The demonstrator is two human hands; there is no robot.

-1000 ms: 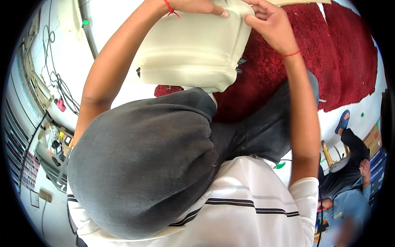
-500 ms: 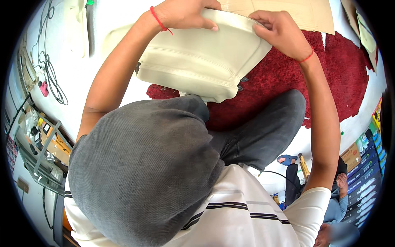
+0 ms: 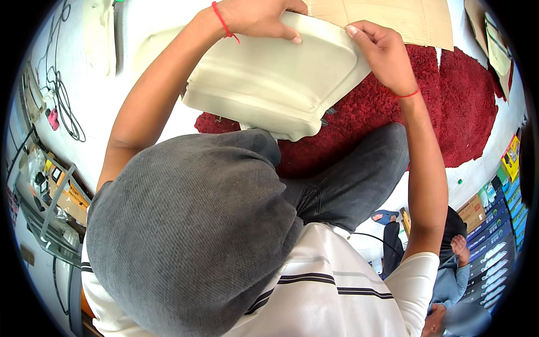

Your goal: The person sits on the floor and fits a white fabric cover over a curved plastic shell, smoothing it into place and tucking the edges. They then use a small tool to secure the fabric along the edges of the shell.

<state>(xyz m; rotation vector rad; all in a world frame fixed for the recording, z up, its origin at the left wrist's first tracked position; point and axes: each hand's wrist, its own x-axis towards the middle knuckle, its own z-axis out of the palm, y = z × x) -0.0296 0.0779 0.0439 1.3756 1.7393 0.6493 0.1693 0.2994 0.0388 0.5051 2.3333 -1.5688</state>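
Observation:
A cream leather-like cover (image 3: 269, 67) with stitched seams stands tilted before my knees, partly over a red shaggy rug (image 3: 393, 106). Its far side is hidden. My left hand (image 3: 263, 19) is closed on its upper edge, the thumb on the near face and the other fingers mostly out of sight behind. At the upper right corner, my right hand (image 3: 386, 51) pinches the edge between thumb and bent fingers. Small dark pieces (image 3: 327, 115) show by the cover's lower right side.
Flat cardboard (image 3: 387, 19) lies beyond the cover. Black cables (image 3: 66, 104) coil on the white floor at left, near another cream piece (image 3: 100, 39). A metal-framed shelf (image 3: 53, 219) stands at left. At lower right another person (image 3: 452, 275) is beside stacked boxes (image 3: 488, 247).
My right hand has shifted its hold at the corner, with the thumb now up on the cover's edge. My left hand keeps its grip, and the cover has barely moved.

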